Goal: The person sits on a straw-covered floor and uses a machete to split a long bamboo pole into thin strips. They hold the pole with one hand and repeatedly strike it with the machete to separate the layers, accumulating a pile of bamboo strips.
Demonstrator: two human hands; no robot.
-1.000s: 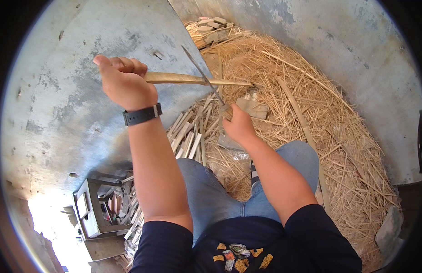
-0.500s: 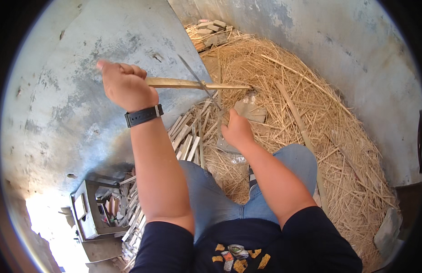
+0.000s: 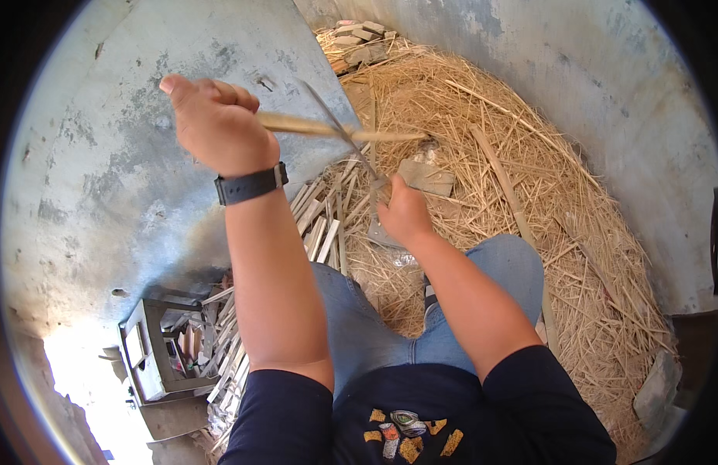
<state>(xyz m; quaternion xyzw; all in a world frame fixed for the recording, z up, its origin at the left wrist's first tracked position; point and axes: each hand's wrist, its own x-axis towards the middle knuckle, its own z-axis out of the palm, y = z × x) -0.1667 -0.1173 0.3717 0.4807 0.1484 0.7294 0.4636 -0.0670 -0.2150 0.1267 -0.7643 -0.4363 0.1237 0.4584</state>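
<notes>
My left hand (image 3: 223,128), with a black watch strap at its wrist, is closed around one end of a pale wooden or bamboo strip (image 3: 293,124). The strip reaches rightward over the straw, its far end near a stone block. In my right hand (image 3: 406,211) is the handle of a long-bladed knife (image 3: 326,108). The narrow blade slants up and leftward and crosses the strip about midway. I cannot tell how deep the edge sits in the strip. Slight motion blur covers the strip.
Dry straw and shavings (image 3: 483,101) cover the floor between curved grey walls. A flat stone block (image 3: 426,177) lies beyond my right hand. Split strips (image 3: 324,236) are piled beside my left knee. Bricks (image 3: 360,39) sit at the back; an overturned wooden stool (image 3: 154,391) lies lower left.
My left hand has risen slightly, lifting its end of the strip so it tilts a little more. The knife stays crossed over the strip. The whole view has shifted slightly.
</notes>
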